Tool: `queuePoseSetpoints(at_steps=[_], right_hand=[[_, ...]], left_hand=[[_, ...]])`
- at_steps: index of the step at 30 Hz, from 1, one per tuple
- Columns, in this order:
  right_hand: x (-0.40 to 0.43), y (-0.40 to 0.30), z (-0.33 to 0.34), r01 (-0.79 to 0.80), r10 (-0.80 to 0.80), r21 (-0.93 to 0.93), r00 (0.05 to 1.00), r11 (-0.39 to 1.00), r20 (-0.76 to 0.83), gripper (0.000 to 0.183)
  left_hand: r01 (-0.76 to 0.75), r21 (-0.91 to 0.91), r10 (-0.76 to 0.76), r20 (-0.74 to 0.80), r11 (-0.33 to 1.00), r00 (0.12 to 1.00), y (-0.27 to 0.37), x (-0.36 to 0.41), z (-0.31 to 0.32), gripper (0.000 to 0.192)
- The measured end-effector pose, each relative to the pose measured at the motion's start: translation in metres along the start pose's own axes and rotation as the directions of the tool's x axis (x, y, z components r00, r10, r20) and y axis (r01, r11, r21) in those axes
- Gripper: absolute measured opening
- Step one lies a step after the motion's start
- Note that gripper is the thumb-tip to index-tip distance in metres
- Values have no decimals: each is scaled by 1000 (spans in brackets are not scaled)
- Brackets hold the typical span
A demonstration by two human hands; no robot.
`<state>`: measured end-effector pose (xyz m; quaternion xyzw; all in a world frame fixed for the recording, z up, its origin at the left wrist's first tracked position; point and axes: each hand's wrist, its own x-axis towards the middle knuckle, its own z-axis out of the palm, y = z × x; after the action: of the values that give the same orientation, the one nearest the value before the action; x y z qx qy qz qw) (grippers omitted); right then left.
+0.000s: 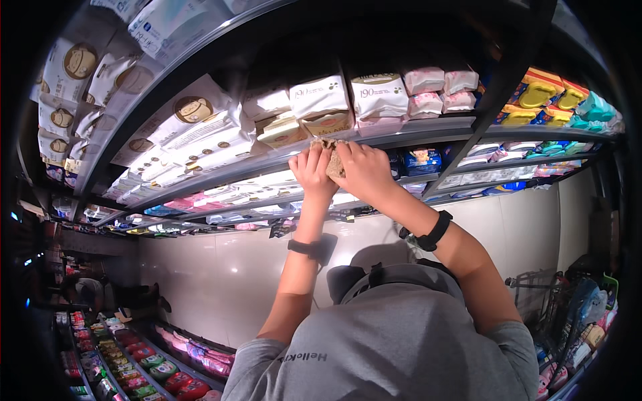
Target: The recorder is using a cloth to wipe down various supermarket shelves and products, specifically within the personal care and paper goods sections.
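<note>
My left hand (313,168) and my right hand (367,168) are side by side, both gripping a crumpled brown cloth (335,165) with a rough nap. The cloth is bunched between the fingers, so much of it is hidden. Both hands are at the front edge of a shelf (426,129). Just behind them on that shelf stand white soft packs (319,95) bearing print, above beige packs (328,122). Pink-and-white packs (425,80) are stacked to the right. Dark bands circle both my wrists.
Larger white packs (185,118) fill the shelf to the left; yellow-and-blue packs (536,92) lie beyond a dark upright (494,100). Below is a pale tiled floor (200,270). A person (90,293) bends low at far left, near shelves of colourful goods (150,361). A loaded cart (541,285) stands right.
</note>
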<state>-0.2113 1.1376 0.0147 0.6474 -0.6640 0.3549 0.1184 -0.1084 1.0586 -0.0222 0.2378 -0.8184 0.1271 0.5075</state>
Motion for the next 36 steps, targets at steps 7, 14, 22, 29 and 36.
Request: queuePoseSetpoints(at_steps=[7,14,22,29,36], right_hand=[[19,-48,34,0,1,-18,999,1000,49,38],[39,-106,82,48,-44,-48,997,998,67,38],[63,-182,136,118,-116,-17,988,993,99,39],[79,-239,189,208,-216,-163,976,964,-29,43],[77,-231,190,189,-188,-55,982,980,11,19]], left_hand=[[98,4,-98,-49,995,994,-45,-15,-24,23],[128,73,-119,-109,989,987,-110,-35,-57,20],[204,181,-180,-142,962,973,-191,-63,-98,20],[299,212,-266,-171,930,949,-253,-76,-133,24],[338,292,-337,-57,894,940,-238,-71,-140,26]])
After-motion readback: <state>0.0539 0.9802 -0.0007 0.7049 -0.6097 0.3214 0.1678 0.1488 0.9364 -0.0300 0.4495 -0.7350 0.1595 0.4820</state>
